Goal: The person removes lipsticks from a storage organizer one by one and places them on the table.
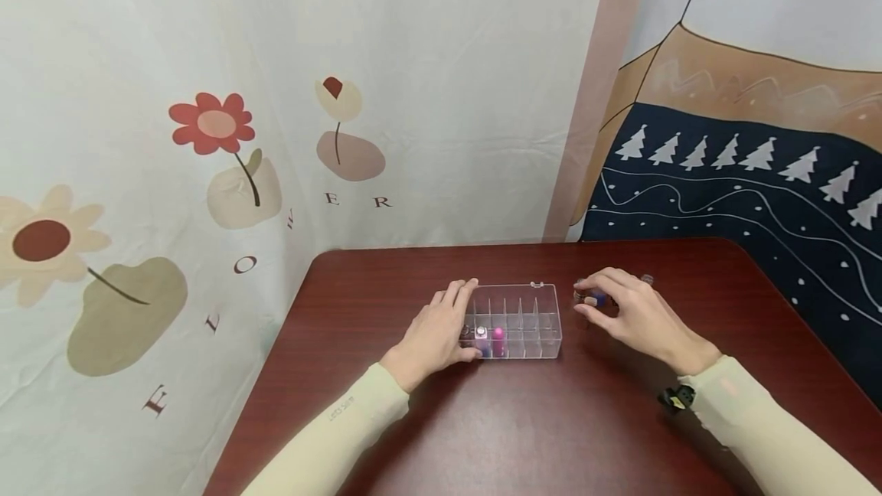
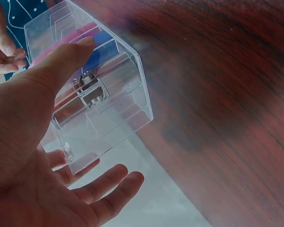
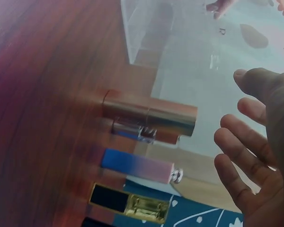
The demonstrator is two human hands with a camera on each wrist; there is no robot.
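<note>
A clear divided lipstick case (image 1: 547, 337) stands on the table. My left hand (image 1: 432, 329) grips its left end, thumb at the front wall and fingers at the back. Inside the left compartments are a bright pink tube (image 1: 498, 341), a blue tube (image 2: 100, 47) and a dark one partly hidden by the hand. To the case's right, my right hand (image 1: 635, 314) hovers with loosely bent fingers beside several upright lipsticks. These include a rose-gold tube (image 3: 149, 112), a slim clear-and-red one (image 3: 142, 133), a blue-to-pink one (image 3: 137, 165) and a black-and-gold one (image 3: 128, 203). Nothing is in its grasp.
The reddish-brown table (image 1: 510, 427) meets a printed cloth wall (image 1: 455, 98) at its back and left edges. Dark tree-patterned cloth (image 1: 723, 190) hangs at the right. A small capped tube (image 1: 648, 279) pokes out behind the right hand.
</note>
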